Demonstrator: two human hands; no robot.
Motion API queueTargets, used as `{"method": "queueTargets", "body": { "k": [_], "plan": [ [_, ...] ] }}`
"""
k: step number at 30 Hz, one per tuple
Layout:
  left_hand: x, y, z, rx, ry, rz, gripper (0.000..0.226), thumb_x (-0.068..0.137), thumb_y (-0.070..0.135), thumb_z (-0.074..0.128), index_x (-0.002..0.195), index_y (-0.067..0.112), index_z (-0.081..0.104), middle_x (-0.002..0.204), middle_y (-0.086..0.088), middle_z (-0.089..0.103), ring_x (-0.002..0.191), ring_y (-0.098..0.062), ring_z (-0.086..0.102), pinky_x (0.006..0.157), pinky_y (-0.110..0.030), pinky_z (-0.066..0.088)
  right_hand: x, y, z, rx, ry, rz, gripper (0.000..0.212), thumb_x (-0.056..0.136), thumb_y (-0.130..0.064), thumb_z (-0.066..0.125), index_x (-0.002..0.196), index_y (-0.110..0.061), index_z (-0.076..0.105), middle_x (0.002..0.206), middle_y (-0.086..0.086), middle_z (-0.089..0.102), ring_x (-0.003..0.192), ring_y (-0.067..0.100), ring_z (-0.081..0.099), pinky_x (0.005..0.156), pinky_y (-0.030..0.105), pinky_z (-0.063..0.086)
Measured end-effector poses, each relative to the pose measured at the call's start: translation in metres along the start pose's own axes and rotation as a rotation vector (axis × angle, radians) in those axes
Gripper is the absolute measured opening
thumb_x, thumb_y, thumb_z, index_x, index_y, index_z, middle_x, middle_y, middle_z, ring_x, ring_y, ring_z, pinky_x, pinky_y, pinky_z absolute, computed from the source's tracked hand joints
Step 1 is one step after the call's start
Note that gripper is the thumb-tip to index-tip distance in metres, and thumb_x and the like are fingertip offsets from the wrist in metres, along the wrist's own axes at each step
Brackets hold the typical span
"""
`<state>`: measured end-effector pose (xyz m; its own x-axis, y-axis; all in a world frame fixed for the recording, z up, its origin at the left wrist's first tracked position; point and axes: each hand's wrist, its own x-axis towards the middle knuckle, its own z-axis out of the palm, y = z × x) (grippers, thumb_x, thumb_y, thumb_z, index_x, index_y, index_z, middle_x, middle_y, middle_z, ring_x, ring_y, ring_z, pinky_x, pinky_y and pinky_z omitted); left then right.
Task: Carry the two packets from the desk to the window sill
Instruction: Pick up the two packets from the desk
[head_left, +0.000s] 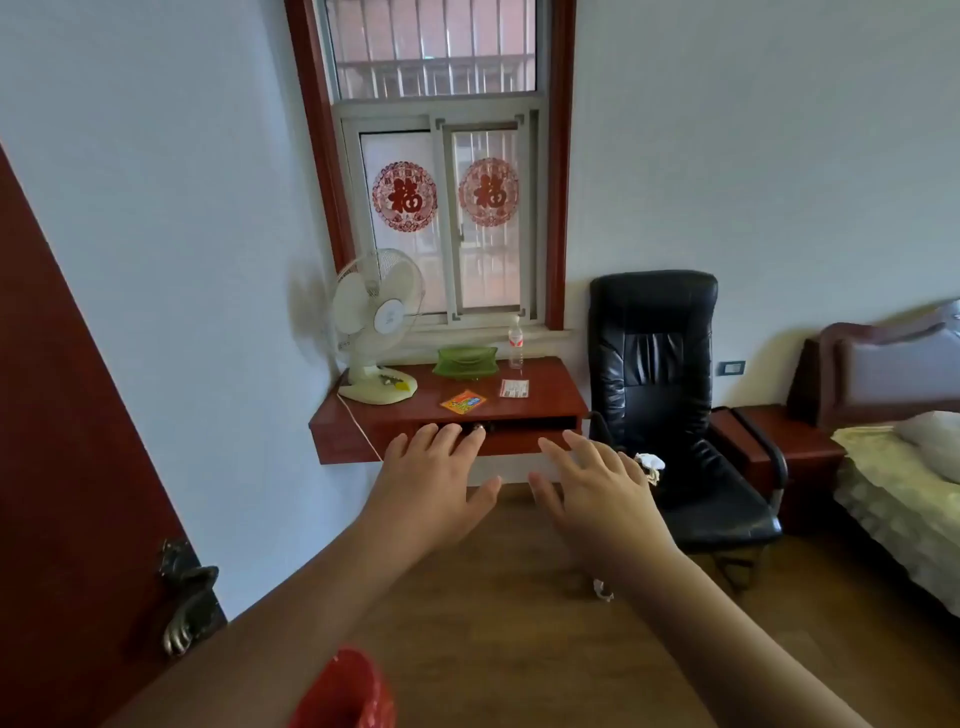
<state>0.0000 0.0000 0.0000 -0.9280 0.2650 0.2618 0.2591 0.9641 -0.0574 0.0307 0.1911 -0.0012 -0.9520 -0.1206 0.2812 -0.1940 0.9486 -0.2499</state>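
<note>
Left hand (434, 480), right hand (597, 488): fingers spread, empty. Orange packet (463, 401), white packet (514, 388) near desk (550, 402) front edge: likely light, limp; pinch edges.

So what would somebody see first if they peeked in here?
Probably the two bare hands, left hand and right hand, stretched out open toward the red-brown wooden desk. Next, the two round red paper cut-outs on the window above, and the white table fan at the desk's left end.

- desk (550, 410): red-brown
- packet (463, 402): orange, blue and green print
- second packet (515, 388): white, red print
- dish (466, 361): green
- chair (657, 364): black
- fan (375, 312): white
</note>
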Motion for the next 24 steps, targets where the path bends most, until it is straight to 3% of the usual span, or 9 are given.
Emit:
{"method": "queueTargets", "body": {
  "k": [5,10,14,17,24],
  "plan": [
    [0.034,-0.042,0.036,0.042,0.052,0.007,0.071,0.094,0.061,0.025,0.156,0.028,0.018,0.159,-0.004,0.038,0.148,-0.027,0.029,0.118,-0.053,0.024,0.053,-0.016,0.037,-0.083,0.016,-0.055,0.061,0.101,-0.058,0.026,0.154,-0.028,0.03,0.163,0.004,0.032,0.151,0.023,0.026,0.122,0.047,0.017],
    [0.065,-0.088,0.079,-0.001,-0.011,0.021,0.07,0.096,0.063,0.028,0.157,0.032,0.01,0.165,-0.003,0.03,0.153,-0.027,0.021,0.121,-0.054,0.016,0.099,-0.029,0.076,-0.144,-0.017,-0.063,0.061,0.101,-0.057,0.026,0.154,-0.027,0.03,0.162,0.005,0.035,0.15,0.023,0.027,0.122,0.046,0.017],
    [0.094,-0.115,0.103,-0.043,-0.035,0.016,0.074,0.092,0.066,0.013,0.157,0.032,0.005,0.168,-0.003,0.021,0.155,-0.026,0.014,0.122,-0.053,0.014,0.122,-0.024,0.103,-0.154,-0.032,-0.033,0.06,0.101,-0.057,0.025,0.153,-0.027,0.032,0.16,0.002,0.038,0.148,0.021,0.031,0.121,0.044,0.021],
    [0.115,-0.123,0.119,-0.054,-0.066,0.032,0.081,0.085,0.069,0.001,0.157,0.032,0.004,0.169,-0.004,0.016,0.155,-0.026,0.012,0.122,-0.053,0.013,0.135,-0.014,0.117,-0.145,-0.035,0.002,0.06,0.101,-0.055,0.027,0.154,-0.026,0.031,0.16,0.004,0.037,0.15,0.023,0.027,0.122,0.045,0.02],
    [0.18,-0.115,0.157,-0.131,-0.124,0.031,0.082,0.084,0.071,0.002,0.157,0.034,0.001,0.17,-0.003,0.007,0.156,-0.028,0.006,0.122,-0.055,0.011,0.187,0.022,0.143,-0.135,0.003,0.029,0.061,0.101,-0.054,0.027,0.155,-0.024,0.031,0.163,0.007,0.033,0.153,0.026,0.022,0.123,0.045,0.014]
  ]
}}
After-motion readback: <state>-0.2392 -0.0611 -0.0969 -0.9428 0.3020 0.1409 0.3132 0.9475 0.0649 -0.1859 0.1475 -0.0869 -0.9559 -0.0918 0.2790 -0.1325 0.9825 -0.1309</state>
